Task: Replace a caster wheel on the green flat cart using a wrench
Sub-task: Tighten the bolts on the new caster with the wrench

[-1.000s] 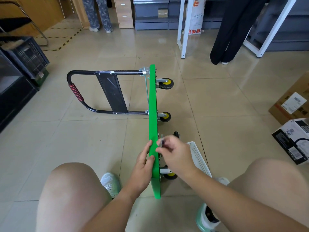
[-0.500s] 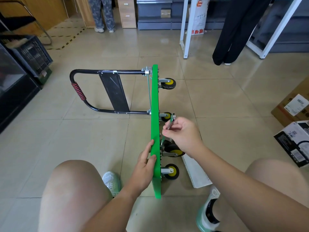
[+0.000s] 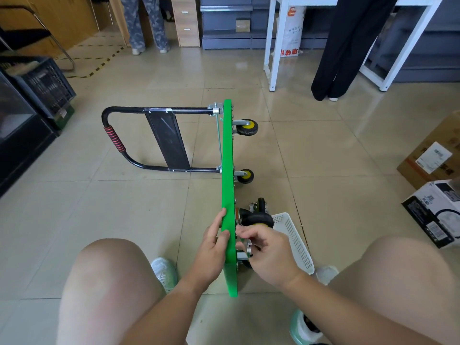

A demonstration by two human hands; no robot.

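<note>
The green flat cart [image 3: 227, 158] stands on its side edge on the tiled floor, with its black handle [image 3: 114, 138] folded out to the left. Two yellow-hubbed casters [image 3: 246, 127] [image 3: 245, 176] stick out at the far end. My left hand [image 3: 211, 242] grips the deck's upper edge near me. On the underside, my right hand [image 3: 271, 255] holds a small metal wrench [image 3: 246, 247] against the deck, just below a black caster [image 3: 257, 219]. A loose caster [image 3: 260, 204] lies on the floor behind it. The nearest caster is mostly hidden by my right hand.
A white perforated basket [image 3: 296, 242] lies on the floor right of the cart. Cardboard boxes [image 3: 433, 155] [image 3: 435, 212] sit at the right edge, a black crate [image 3: 42, 83] at the left. Two people [image 3: 144, 23] [image 3: 346, 46] stand beyond, by a white table frame [image 3: 273, 46].
My right hand lifted the wrench away toward the middle of the deck, then brought it back down to the near caster area. My left hand kept its grip on the deck edge.
</note>
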